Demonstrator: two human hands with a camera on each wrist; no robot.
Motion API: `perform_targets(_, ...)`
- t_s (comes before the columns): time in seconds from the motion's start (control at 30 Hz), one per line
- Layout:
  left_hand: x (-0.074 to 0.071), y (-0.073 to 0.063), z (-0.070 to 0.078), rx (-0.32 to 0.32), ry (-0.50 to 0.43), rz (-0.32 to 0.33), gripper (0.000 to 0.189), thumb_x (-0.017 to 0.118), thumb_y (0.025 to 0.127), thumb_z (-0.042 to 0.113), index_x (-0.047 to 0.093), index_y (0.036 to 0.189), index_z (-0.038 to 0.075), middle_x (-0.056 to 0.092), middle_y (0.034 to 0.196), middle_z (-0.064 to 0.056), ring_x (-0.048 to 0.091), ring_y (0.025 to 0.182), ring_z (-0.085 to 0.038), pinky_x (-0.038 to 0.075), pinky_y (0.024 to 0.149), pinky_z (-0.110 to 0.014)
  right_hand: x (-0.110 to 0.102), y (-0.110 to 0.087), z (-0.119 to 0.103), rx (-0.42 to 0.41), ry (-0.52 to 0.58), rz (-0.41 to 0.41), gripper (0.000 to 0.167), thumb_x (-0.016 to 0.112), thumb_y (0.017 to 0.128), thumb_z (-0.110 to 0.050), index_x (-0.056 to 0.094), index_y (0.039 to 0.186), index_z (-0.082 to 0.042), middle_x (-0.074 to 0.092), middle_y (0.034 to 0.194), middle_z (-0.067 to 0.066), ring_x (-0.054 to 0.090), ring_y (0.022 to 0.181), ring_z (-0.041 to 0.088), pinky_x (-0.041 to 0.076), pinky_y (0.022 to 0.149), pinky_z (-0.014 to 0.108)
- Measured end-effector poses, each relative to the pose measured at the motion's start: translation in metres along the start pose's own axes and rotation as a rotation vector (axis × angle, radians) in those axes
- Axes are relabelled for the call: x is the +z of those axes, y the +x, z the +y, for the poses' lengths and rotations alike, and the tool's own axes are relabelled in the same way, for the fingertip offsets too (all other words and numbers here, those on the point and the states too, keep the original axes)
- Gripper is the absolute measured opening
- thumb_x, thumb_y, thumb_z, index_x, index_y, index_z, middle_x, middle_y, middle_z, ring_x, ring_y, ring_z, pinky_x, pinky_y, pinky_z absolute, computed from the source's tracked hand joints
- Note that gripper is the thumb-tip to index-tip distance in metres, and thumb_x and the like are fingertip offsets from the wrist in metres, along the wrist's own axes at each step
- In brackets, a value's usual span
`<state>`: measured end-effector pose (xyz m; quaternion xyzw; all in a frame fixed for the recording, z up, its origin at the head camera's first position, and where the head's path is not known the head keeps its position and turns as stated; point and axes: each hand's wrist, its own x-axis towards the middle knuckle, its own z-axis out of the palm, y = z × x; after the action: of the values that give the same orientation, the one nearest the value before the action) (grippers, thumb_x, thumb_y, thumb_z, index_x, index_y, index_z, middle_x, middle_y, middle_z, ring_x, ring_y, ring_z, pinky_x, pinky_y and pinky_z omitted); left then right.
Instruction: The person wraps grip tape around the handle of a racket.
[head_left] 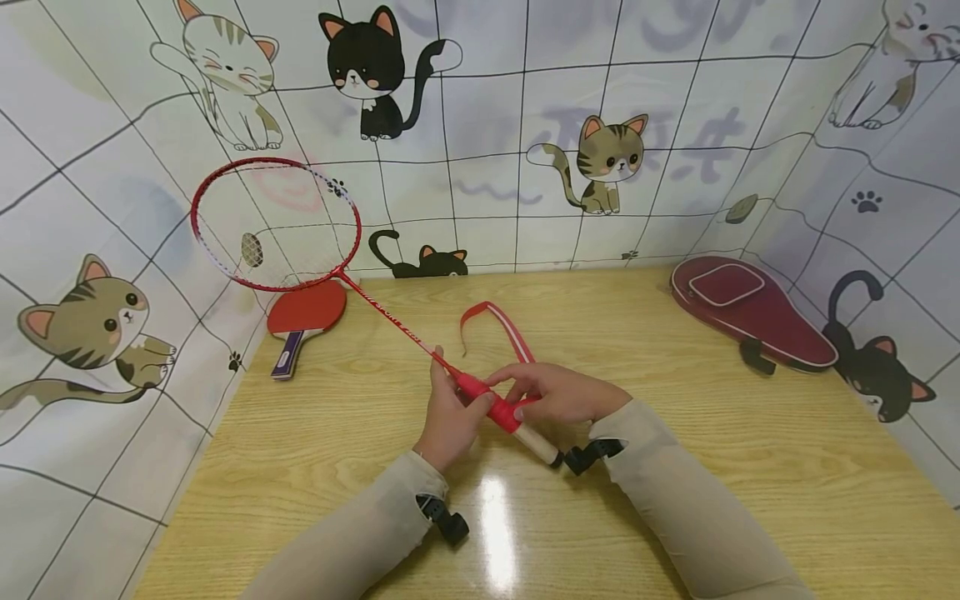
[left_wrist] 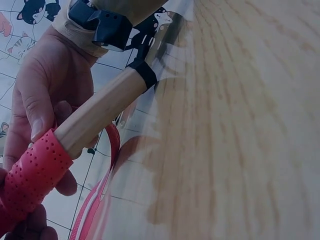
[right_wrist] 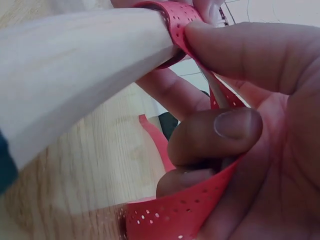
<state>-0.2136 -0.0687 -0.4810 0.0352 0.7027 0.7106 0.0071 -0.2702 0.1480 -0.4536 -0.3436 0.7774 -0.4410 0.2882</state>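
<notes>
A red badminton racket [head_left: 390,317] slants across the middle of the head view, its head up at the left. My left hand [head_left: 448,421] grips the upper handle, with the thumb over the red wrap. Perforated red grip tape [left_wrist: 35,177] covers the upper handle; the lower part is bare wood [left_wrist: 102,112] ending in a dark band. My right hand [head_left: 566,393] pinches the tape where it meets the bare wood, thumb pressed on it in the right wrist view. The tape's loose length [right_wrist: 175,215] runs through its curled fingers, and its tail [head_left: 517,337] lies beyond the hand.
On the wooden table [head_left: 315,483], a red table tennis bat [head_left: 307,308] lies at the left beneath the racket head. A dark red bat case [head_left: 742,308] is at the back right. Cat-printed sheeting [head_left: 487,167] lines the back and sides.
</notes>
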Motion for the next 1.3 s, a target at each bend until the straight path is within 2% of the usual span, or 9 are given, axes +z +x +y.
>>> perform_targets(0.23, -0.0019, 0.0001, -0.0015, -0.006, 0.036, -0.011, 0.110, 0.069, 0.094, 0.003, -0.011, 0.167, 0.016, 0.061, 0.123, -0.020, 0.067, 0.106, -0.025, 0.058, 0.091, -0.031, 0.0015, -0.0001, -0.0006, 0.001, 0.000, 0.005, 0.057, 0.065, 0.100, -0.003, 0.054, 0.150, -0.028, 0.075, 0.111, 0.000, 0.073, 0.095, 0.022, 0.053, 0.092, 0.042)
perform_targets(0.37, -0.0031, 0.0000, -0.0018, -0.015, 0.085, -0.011, 0.110, 0.074, 0.095, 0.009, -0.009, 0.167, 0.016, 0.061, 0.122, -0.018, 0.066, 0.101, -0.023, 0.057, 0.086, -0.027, 0.0020, 0.0006, -0.0008, -0.007, -0.003, 0.011, 0.055, 0.068, 0.098, -0.005, 0.054, 0.147, -0.027, 0.074, 0.108, 0.001, 0.073, 0.091, 0.022, 0.054, 0.091, 0.043)
perform_targets(0.5, -0.0030, -0.0001, -0.0009, -0.024, 0.103, -0.006, 0.110, 0.074, 0.097, 0.010, -0.009, 0.167, 0.017, 0.060, 0.124, -0.019, 0.065, 0.102, -0.022, 0.057, 0.087, -0.027, 0.0023, 0.0017, 0.0001, -0.019, -0.004, 0.010, 0.054, 0.072, 0.096, -0.006, 0.054, 0.144, -0.025, 0.073, 0.107, 0.002, 0.073, 0.088, 0.023, 0.055, 0.089, 0.043)
perform_targets(0.73, -0.0006, -0.0005, 0.0003, -0.011, 0.039, -0.005, 0.108, 0.070, 0.096, 0.003, -0.010, 0.167, 0.017, 0.055, 0.136, -0.029, 0.066, 0.111, -0.028, 0.057, 0.092, -0.031, 0.0006, 0.0002, -0.0008, -0.004, -0.007, 0.004, 0.055, 0.069, 0.098, -0.005, 0.054, 0.146, -0.027, 0.073, 0.111, 0.001, 0.073, 0.090, 0.023, 0.054, 0.092, 0.044)
perform_targets(0.93, -0.0006, 0.0008, 0.0001, -0.024, 0.022, -0.004, 0.107, 0.069, 0.095, 0.002, -0.008, 0.167, 0.017, 0.054, 0.138, -0.030, 0.065, 0.116, -0.033, 0.057, 0.095, -0.032, -0.0015, -0.0019, -0.0025, 0.031, -0.009, -0.007, 0.058, 0.069, 0.099, -0.007, 0.053, 0.149, -0.033, 0.073, 0.115, -0.001, 0.072, 0.095, 0.023, 0.053, 0.092, 0.043)
perform_targets(1.07, -0.0004, 0.0015, 0.0013, -0.030, 0.000, 0.000, 0.105, 0.066, 0.094, 0.000, -0.007, 0.167, 0.017, 0.054, 0.134, -0.029, 0.064, 0.118, -0.038, 0.057, 0.096, -0.034, -0.0017, -0.0026, -0.0035, 0.030, 0.013, -0.024, 0.062, 0.067, 0.100, -0.004, 0.051, 0.152, -0.033, 0.074, 0.116, 0.000, 0.072, 0.102, 0.022, 0.052, 0.095, 0.043)
perform_targets(1.17, -0.0003, 0.0009, 0.0025, -0.033, -0.006, 0.000, 0.105, 0.065, 0.093, -0.001, -0.008, 0.168, 0.017, 0.056, 0.129, -0.026, 0.065, 0.118, -0.039, 0.057, 0.096, -0.035, -0.0016, -0.0021, -0.0033, 0.027, 0.020, -0.029, 0.062, 0.066, 0.100, -0.004, 0.051, 0.152, -0.032, 0.074, 0.115, 0.000, 0.072, 0.099, 0.022, 0.052, 0.094, 0.043)
perform_targets(1.3, -0.0010, 0.0001, 0.0020, -0.025, -0.010, -0.008, 0.106, 0.064, 0.093, -0.003, -0.009, 0.168, 0.018, 0.057, 0.131, -0.025, 0.066, 0.119, -0.040, 0.058, 0.094, -0.034, -0.0012, -0.0010, -0.0019, 0.016, 0.019, -0.024, 0.060, 0.067, 0.099, -0.003, 0.051, 0.151, -0.029, 0.074, 0.113, 0.001, 0.073, 0.089, 0.024, 0.054, 0.089, 0.041)
